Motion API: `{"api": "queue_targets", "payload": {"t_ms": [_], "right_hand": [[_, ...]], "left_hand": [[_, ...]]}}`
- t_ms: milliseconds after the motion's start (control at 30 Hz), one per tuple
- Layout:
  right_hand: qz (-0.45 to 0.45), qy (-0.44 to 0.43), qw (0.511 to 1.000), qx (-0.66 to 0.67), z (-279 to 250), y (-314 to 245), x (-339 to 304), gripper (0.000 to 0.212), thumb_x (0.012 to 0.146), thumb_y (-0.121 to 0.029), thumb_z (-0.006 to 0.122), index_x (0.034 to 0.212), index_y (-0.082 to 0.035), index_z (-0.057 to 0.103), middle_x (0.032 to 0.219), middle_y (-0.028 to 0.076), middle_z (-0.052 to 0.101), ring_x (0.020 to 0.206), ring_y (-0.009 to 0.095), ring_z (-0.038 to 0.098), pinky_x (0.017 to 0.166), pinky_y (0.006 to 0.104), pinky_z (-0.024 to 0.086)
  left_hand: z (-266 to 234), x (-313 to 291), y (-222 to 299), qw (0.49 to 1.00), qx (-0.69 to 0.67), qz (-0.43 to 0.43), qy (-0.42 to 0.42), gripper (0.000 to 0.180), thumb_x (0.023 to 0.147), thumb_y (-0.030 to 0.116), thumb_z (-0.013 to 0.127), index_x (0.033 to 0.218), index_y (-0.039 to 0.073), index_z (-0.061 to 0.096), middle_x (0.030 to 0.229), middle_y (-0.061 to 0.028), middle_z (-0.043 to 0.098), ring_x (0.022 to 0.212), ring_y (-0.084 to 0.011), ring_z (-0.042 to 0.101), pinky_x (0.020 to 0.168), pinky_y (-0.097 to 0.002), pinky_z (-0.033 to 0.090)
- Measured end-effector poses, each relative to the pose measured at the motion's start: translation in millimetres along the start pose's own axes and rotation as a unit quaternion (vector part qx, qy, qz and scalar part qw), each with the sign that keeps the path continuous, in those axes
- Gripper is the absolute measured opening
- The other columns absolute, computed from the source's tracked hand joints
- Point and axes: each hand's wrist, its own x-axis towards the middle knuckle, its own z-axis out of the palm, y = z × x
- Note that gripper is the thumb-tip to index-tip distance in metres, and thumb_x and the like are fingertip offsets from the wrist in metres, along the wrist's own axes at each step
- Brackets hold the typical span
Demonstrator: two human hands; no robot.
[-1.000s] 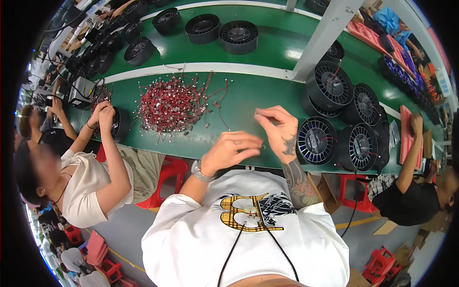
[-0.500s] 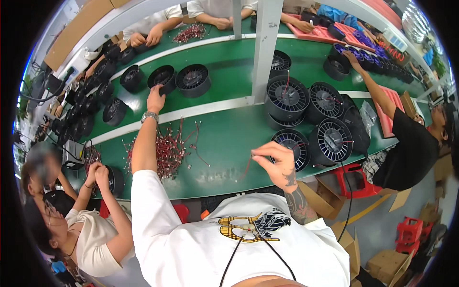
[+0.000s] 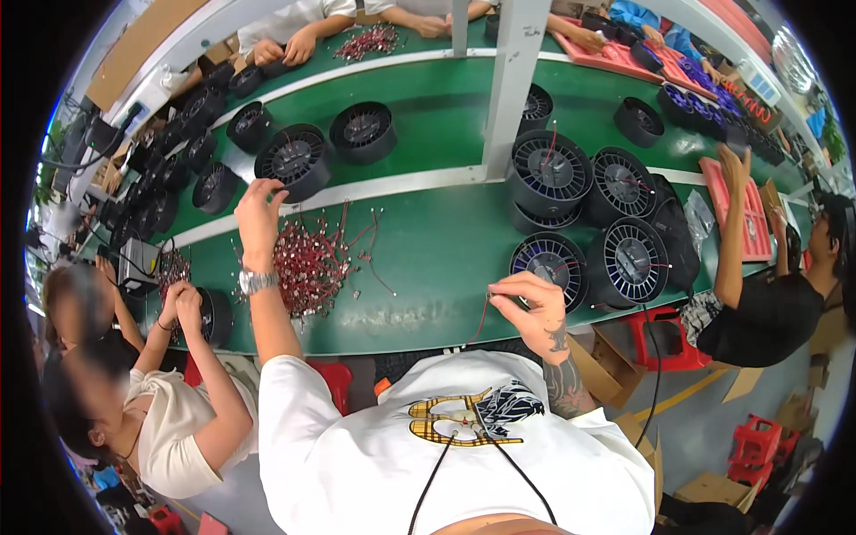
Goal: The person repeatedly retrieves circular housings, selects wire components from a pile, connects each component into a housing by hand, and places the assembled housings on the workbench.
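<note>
My left hand (image 3: pixel 259 218) is closed at the near edge of a round black fan (image 3: pixel 292 160) with a slatted face, gripping it at the white rail. My right hand (image 3: pixel 533 312) pinches one end of a thin red wire (image 3: pixel 484 319), which hangs down over the table's near edge. Between my hands lies a heap of red wires (image 3: pixel 308 267) with small white connectors. To the right, several black fans (image 3: pixel 629 260) stand grouped, some stacked, with loose wires on top.
A white post (image 3: pixel 513 98) rises from the rail (image 3: pixel 401 185) across the green table (image 3: pixel 419 259). More black fans (image 3: pixel 363 132) sit beyond the rail. Co-workers sit at left, far side and right. Red trays (image 3: pixel 736 209) and a clear plastic bag (image 3: pixel 700 216) are at right.
My left hand has moved back toward me, and the fan in it has come nearer. My right hand has shifted slightly right with the wire. The co-worker at right has drawn an arm back.
</note>
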Motion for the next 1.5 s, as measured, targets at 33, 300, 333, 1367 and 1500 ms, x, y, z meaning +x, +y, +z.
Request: {"api": "queue_targets", "payload": {"t_ms": [33,300,333,1367,1500], "right_hand": [[-0.006,-0.014,1.000,0.004,2,-2,4,0.018,0.084,0.004,0.077,0.101,0.002,0.078,0.099,0.014,0.075,0.089,0.021,0.072,0.081,0.0301,0.056],[0.004,-0.109,0.994,0.011,17,-2,34,0.017,0.085,0.003,0.076,0.101,0.001,0.077,0.098,0.013,0.075,0.090,0.021,0.072,0.079,0.0305,0.056],[0.001,-0.124,0.992,0.003,19,-2,40,0.016,0.085,0.002,0.076,0.101,0.001,0.077,0.098,0.013,0.075,0.091,0.021,0.072,0.079,0.0306,0.056],[-0.168,-0.035,0.903,-0.394,54,60,54,0.014,0.081,-0.009,0.078,0.095,-0.008,0.077,0.093,0.003,0.069,0.097,0.026,0.063,0.090,0.0411,0.046],[-0.167,-0.038,0.901,-0.398,54,61,52,0.015,0.080,-0.009,0.078,0.095,-0.008,0.077,0.093,0.004,0.068,0.096,0.027,0.063,0.088,0.0404,0.048]], "left_hand": [[-17,-17,16,1.000,0.007,-0.012,-0.003,0.016,0.082,0.010,0.079,0.097,0.006,0.076,0.098,-0.0105,0.071,0.086,-0.0331,0.070,0.077,-0.0418,0.056],[-15,-140,132,0.972,-0.151,0.145,-0.108,0.019,0.070,0.007,0.081,0.088,0.009,0.078,0.094,-0.0041,0.070,0.088,-0.0255,0.069,0.074,-0.0378,0.059],[-10,-152,144,0.972,-0.154,0.141,-0.111,0.019,0.070,0.007,0.081,0.088,0.009,0.078,0.094,-0.0041,0.070,0.088,-0.0255,0.069,0.074,-0.0378,0.059],[26,-183,171,0.914,-0.299,0.216,-0.171,0.056,0.074,0.058,0.079,0.109,0.014,0.077,0.116,-0.0060,0.063,0.114,-0.0316,0.060,0.094,-0.0437,0.051],[34,-147,181,0.932,-0.231,0.250,-0.122,0.060,0.082,0.061,0.070,0.117,0.013,0.076,0.120,-0.0091,0.063,0.116,-0.0307,0.057,0.096,-0.0436,0.049]]}}
